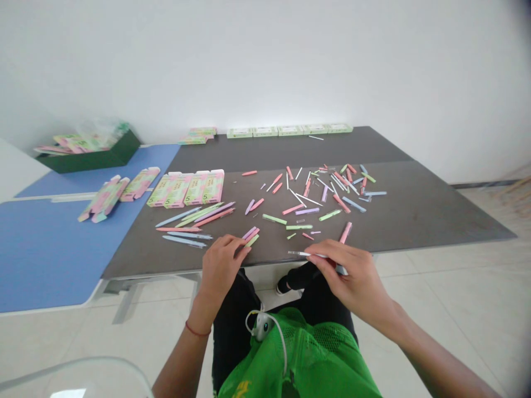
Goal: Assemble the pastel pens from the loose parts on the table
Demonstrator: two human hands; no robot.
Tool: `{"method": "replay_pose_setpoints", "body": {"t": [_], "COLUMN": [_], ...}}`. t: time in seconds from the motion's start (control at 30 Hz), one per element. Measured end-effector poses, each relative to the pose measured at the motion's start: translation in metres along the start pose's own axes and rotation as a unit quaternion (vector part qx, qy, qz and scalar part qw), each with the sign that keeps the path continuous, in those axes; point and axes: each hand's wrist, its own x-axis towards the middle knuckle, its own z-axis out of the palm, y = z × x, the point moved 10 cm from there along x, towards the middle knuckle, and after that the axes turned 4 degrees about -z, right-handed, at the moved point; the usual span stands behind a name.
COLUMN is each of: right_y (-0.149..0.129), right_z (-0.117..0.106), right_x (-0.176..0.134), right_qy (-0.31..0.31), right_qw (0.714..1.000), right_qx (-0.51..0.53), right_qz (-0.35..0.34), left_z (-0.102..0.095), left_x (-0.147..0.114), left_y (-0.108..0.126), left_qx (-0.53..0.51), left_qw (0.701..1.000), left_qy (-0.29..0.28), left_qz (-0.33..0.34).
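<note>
My left hand [224, 260] is at the table's front edge, its fingers closed at the near ends of short purple, pink and green pen barrels [251, 236]. Between thumb and forefinger, my right hand [350, 271] pinches a thin white pen refill [309, 254] with a clear piece at its left end. A pink pen barrel [345, 232] juts out just beyond the right hand's knuckles; whether the hand grips it is hidden. Loose green barrels [298, 226], a purple barrel [307, 211] and small tips lie ahead of both hands. Assembled pens [194, 218] lie left of centre.
Upright printed boxes [186, 188] stand behind the pens, with flattened cartons [103, 198] on the blue table [50, 249]. A dark green bin [89, 159] holds packaging. Pale green boxes [290, 130] line the wall side. Scattered refills and barrels [344, 182] cover the right.
</note>
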Motion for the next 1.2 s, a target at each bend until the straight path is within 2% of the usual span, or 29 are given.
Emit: {"method": "replay_pose_setpoints", "body": {"t": [0.1, 0.23, 0.37, 0.47, 0.63, 0.77, 1.03, 1.2], "right_y": [0.003, 0.004, 0.01, 0.014, 0.009, 0.001, -0.011, -0.012], "right_z": [-0.001, 0.0, 0.006, 0.009, 0.009, 0.007, 0.006, 0.008], "right_x": [0.001, 0.002, 0.001, 0.001, 0.004, 0.006, 0.006, 0.005], "right_qy": [0.005, 0.009, 0.0, -0.003, -0.002, -0.002, -0.008, -0.016], "right_qw": [1.0, 1.0, 1.0, 1.0, 1.0, 1.0, 0.999, 0.999], "right_qx": [-0.006, -0.005, 0.003, 0.005, -0.001, -0.006, -0.015, -0.005], "right_qz": [0.004, 0.001, 0.011, 0.019, -0.005, -0.022, -0.04, -0.041], "left_z": [0.005, 0.011, 0.012, 0.0, -0.039, -0.064, -0.072, -0.069], "left_x": [0.001, 0.004, 0.006, 0.005, -0.009, -0.019, -0.023, -0.023], "left_y": [0.005, 0.002, 0.001, 0.009, 0.034, 0.045, 0.052, 0.053], "left_qx": [-0.004, -0.005, 0.027, 0.002, -0.188, -0.244, -0.253, -0.264], "left_qw": [1.0, 1.0, 1.0, 1.0, 0.98, 0.965, 0.959, 0.957], "left_qy": [0.001, -0.01, -0.008, 0.011, 0.013, 0.028, 0.059, 0.042], "left_qz": [0.01, -0.009, -0.013, 0.01, 0.065, 0.088, 0.111, 0.115]}}
